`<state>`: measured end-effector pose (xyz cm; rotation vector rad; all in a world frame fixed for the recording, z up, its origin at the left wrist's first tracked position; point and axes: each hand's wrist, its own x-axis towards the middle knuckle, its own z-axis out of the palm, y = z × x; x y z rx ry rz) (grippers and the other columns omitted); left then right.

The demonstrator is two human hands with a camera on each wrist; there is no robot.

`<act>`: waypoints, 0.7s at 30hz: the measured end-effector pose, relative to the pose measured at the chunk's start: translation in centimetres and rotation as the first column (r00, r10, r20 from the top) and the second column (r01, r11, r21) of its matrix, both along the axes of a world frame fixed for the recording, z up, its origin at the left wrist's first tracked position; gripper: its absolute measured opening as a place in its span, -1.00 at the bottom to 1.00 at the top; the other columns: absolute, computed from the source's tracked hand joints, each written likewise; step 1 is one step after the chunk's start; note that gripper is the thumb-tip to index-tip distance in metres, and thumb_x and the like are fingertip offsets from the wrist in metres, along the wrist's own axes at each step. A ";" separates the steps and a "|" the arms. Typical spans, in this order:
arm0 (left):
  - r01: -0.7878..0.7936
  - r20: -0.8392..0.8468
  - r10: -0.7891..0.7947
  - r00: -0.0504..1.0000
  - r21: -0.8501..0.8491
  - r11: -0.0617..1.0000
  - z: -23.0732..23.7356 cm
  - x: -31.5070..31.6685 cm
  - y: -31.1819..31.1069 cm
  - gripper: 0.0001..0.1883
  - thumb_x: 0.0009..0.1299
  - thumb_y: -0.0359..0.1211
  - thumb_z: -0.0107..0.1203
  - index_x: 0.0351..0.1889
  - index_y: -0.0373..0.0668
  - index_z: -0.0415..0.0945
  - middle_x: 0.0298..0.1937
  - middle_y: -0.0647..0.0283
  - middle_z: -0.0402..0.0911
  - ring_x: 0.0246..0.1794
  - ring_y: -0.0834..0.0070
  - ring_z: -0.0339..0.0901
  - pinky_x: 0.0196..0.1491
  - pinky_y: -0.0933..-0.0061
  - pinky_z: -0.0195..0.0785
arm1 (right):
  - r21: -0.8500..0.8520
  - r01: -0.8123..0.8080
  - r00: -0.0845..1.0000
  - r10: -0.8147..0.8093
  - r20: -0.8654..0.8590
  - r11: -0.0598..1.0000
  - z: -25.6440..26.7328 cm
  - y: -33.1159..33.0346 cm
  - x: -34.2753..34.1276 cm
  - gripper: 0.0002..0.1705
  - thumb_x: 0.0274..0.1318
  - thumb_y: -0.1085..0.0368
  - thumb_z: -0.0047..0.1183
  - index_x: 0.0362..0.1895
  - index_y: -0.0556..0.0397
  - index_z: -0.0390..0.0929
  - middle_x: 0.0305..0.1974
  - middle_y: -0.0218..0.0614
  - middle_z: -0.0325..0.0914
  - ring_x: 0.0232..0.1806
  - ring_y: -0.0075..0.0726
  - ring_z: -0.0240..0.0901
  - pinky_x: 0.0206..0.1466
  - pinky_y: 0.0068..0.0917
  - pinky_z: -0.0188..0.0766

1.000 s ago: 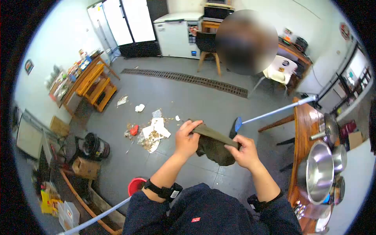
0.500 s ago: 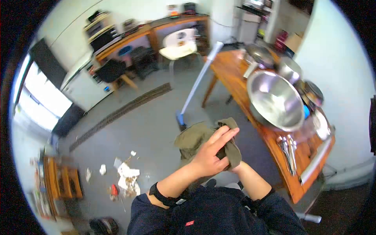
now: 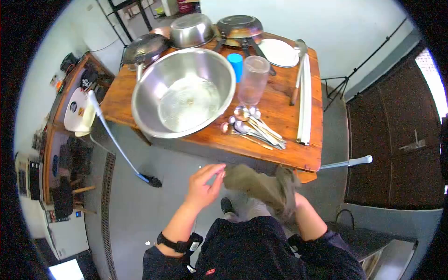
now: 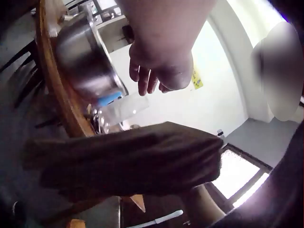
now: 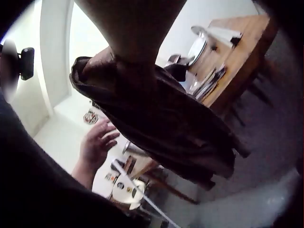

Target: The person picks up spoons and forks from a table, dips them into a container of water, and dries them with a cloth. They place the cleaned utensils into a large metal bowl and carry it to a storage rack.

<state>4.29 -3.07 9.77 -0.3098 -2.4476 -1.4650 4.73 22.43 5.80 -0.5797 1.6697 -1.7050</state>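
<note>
An olive-green cloth piece (image 3: 256,186) spreads across the space between my hands, above the floor and in front of the wooden table (image 3: 200,140). My right hand (image 3: 302,204) goes into the cloth at its right end, so its fingers are hidden. In the right wrist view the cloth's open edge (image 5: 80,85) wraps around that hand. My left hand (image 3: 203,189) is at the cloth's left end with its fingers extended and holds nothing. A gap shows between that hand and the dark-looking cloth (image 4: 142,159) in the left wrist view.
On the table are a large steel basin (image 3: 186,93), a blue cup (image 3: 235,67), a clear plastic container (image 3: 254,81), several spoons (image 3: 261,128) and a white plate (image 3: 280,52). A broom (image 3: 116,140) leans at the table's left. A tripod leg (image 3: 343,86) stands right.
My view has swung right, from the littered floor to the table. Both hands gripped the cloth's edge at first; now the left hand is off it and the right hand is inside it.
</note>
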 end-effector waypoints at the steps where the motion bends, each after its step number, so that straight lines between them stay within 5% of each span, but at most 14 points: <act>1: 0.018 0.012 -0.017 1.000 -0.023 1.000 -1.1 -1.7 1.1 -0.85 0.06 -0.47 0.00 -0.37 -0.21 0.44 -0.41 0.19 0.49 -0.39 0.34 0.44 -0.37 0.46 0.30 | 0.122 0.021 0.986 0.000 -0.169 0.992 0.8 2.2 -0.2 -0.48 -0.07 0.22 -0.09 0.03 0.04 0.15 0.00 -0.28 0.22 0.00 -0.33 0.16 0.06 -0.38 0.10; 4: 0.024 -0.056 -0.036 0.998 -0.209 0.978 -5.1 -6.9 4.9 -0.87 0.05 -0.43 0.01 -0.40 -0.16 0.45 -0.42 0.24 0.47 -0.40 0.34 0.42 -0.35 0.44 0.28 | 0.379 0.129 0.853 0.092 -0.514 0.916 2.5 7.8 -1.4 -0.47 -0.07 0.25 -0.10 0.05 0.05 0.12 -0.01 -0.27 0.22 -0.01 -0.33 0.16 0.06 -0.36 0.10; 8: 0.115 -0.066 -0.150 0.987 -0.371 0.921 -7.5 -13.2 10.0 -0.86 -0.02 -0.43 0.00 -0.46 -0.13 0.45 -0.44 0.29 0.43 -0.32 0.36 0.35 -0.31 0.41 0.23 | 0.397 0.314 0.869 -0.093 -0.485 0.863 4.6 13.5 -3.3 -0.50 -0.07 0.25 -0.11 0.03 0.06 0.14 -0.03 -0.27 0.23 -0.03 -0.33 0.18 0.04 -0.37 0.13; 12: 0.267 0.082 -0.294 0.952 -0.691 0.672 -9.7 -18.5 11.9 -0.84 0.01 -0.41 -0.12 -0.47 -0.07 0.47 -0.39 0.36 0.42 -0.20 0.41 0.28 -0.18 0.33 0.13 | 0.314 0.525 0.839 -0.421 -0.345 0.791 6.4 17.6 -5.6 -0.52 -0.06 0.25 -0.12 0.01 0.06 0.16 -0.05 -0.27 0.25 -0.05 -0.34 0.20 0.02 -0.38 0.15; 17: 0.363 0.220 -0.303 0.927 -0.729 0.581 -10.1 -19.5 11.9 -0.85 0.00 -0.41 -0.13 -0.50 -0.06 0.46 -0.37 0.34 0.42 -0.21 0.41 0.29 -0.18 0.33 0.12 | 0.082 0.770 0.636 -0.772 -0.008 0.633 7.8 18.7 -7.3 -0.55 -0.05 0.25 -0.12 -0.01 0.07 0.18 -0.08 -0.27 0.27 -0.08 -0.36 0.22 -0.01 -0.39 0.18; 21: 0.361 0.199 -0.337 0.920 -0.762 0.538 -10.3 -20.0 11.7 -0.87 0.01 -0.43 -0.15 -0.49 -0.09 0.42 -0.39 0.33 0.42 -0.21 0.43 0.30 -0.22 0.33 0.13 | -0.100 0.899 0.434 -0.832 0.346 0.427 8.5 18.5 -9.5 -0.57 -0.05 0.25 -0.13 -0.03 0.07 0.20 -0.10 -0.27 0.29 -0.10 -0.37 0.24 -0.03 -0.39 0.21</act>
